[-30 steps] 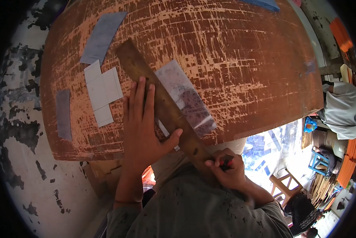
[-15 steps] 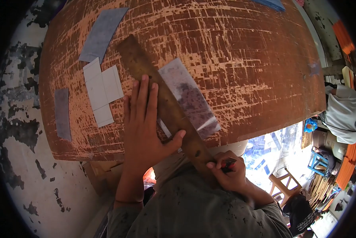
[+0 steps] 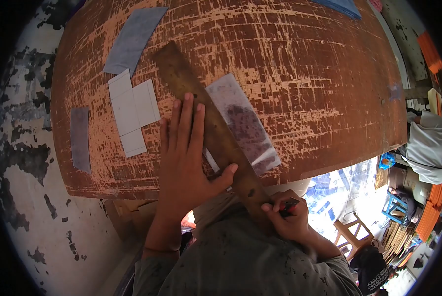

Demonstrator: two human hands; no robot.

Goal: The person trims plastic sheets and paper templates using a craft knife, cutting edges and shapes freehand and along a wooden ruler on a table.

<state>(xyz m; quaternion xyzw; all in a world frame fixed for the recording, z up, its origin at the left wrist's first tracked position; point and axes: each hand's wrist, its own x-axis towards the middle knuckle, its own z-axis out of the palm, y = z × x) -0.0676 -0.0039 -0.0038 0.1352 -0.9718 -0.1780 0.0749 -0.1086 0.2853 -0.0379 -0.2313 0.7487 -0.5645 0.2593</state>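
A long, stained metal ruler lies slantwise over a translucent plastic sheet, whose larger part shows on the ruler's right; a narrow strip shows on its left. My left hand is flat, fingers stretched out, pressing on the ruler's left side. At the near end, my right hand is closed around a small red-and-black tool, probably a cutter; its tip is hidden. The right thumb touches the ruler's edge. Left of my left hand sits a white paper template with drawn lines.
The scored brown tabletop carries a grey-blue piece at the far left, a smaller grey piece, and a blue stack at the far edge. A stool stands on the floor to the right, near a person in white.
The whole view has shifted slightly, so the table things appear a little further right. Both hands keep nearly the same places on the ruler.
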